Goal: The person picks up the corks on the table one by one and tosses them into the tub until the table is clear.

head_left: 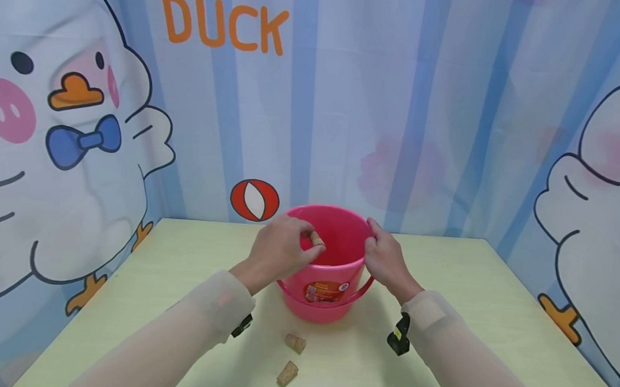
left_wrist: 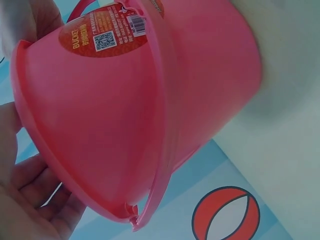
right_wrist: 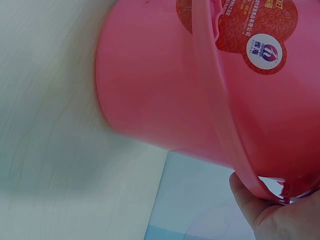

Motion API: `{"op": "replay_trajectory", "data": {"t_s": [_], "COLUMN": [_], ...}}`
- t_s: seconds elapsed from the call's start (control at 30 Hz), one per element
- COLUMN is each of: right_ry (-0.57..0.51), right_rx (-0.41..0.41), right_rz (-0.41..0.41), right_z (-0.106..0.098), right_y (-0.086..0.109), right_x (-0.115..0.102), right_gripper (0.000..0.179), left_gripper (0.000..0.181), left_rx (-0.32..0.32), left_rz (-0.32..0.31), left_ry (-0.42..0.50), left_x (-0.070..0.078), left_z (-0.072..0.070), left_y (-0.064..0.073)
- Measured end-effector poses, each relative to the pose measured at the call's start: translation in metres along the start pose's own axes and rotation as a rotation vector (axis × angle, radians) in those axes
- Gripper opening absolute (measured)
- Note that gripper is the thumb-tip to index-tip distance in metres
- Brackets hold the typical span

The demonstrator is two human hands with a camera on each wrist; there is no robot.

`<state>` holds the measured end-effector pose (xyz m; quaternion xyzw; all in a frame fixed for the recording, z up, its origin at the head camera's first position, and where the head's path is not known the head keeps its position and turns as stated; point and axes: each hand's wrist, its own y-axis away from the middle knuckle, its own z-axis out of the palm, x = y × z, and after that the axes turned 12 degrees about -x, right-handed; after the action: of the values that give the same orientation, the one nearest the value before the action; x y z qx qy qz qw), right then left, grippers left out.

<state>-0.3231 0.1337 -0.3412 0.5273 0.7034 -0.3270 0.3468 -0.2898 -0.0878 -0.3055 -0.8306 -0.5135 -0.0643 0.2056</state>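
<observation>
A pink bucket point(head_left: 321, 295) stands upright on the table, its handle folded down across the front. My left hand point(head_left: 284, 246) is over the left part of the rim, pinching a cork point(head_left: 316, 239) between thumb and forefinger above the bucket's opening. In the left wrist view the fingers point(left_wrist: 42, 187) pass behind the rim, and the cork is hidden there. With the right hand point(head_left: 388, 260) I grip the rim at the right side, by the handle's joint. Two more corks, one point(head_left: 295, 343) nearer the bucket and one point(head_left: 287, 374) closer to me, lie on the table.
The pale wooden table point(head_left: 200, 329) ends at a hanging curtain point(head_left: 337, 100) printed with ducks and stripes. This curtain surrounds the back and both sides. A label point(head_left: 326, 291) is stuck on the bucket's front. The bottom of the bucket is out of sight.
</observation>
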Motion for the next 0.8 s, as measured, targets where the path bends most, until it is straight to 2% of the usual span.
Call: {"op": "replay_trajectory", "data": {"t_s": [0.2, 0.6, 0.8], "right_ry": [0.004, 0.010, -0.005], "right_rx": [0.000, 0.003, -0.004], "right_rz": [-0.001, -0.017, -0.009], "right_z": [0.001, 0.000, 0.000], "right_y": [0.001, 0.000, 0.000], "right_x": [0.000, 0.001, 0.001], "right_gripper": [0.062, 0.061, 0.061], "left_gripper": [0.062, 0.057, 0.056], "left_rx": [-0.052, 0.020, 0.035], "left_rz": [-0.058, -0.021, -0.004], "left_ry": [-0.013, 0.004, -0.022], "left_x": [0.001, 0.000, -0.002], "left_z": [0.004, 0.001, -0.001], "left_y": [0.000, 0.006, 0.012]}}
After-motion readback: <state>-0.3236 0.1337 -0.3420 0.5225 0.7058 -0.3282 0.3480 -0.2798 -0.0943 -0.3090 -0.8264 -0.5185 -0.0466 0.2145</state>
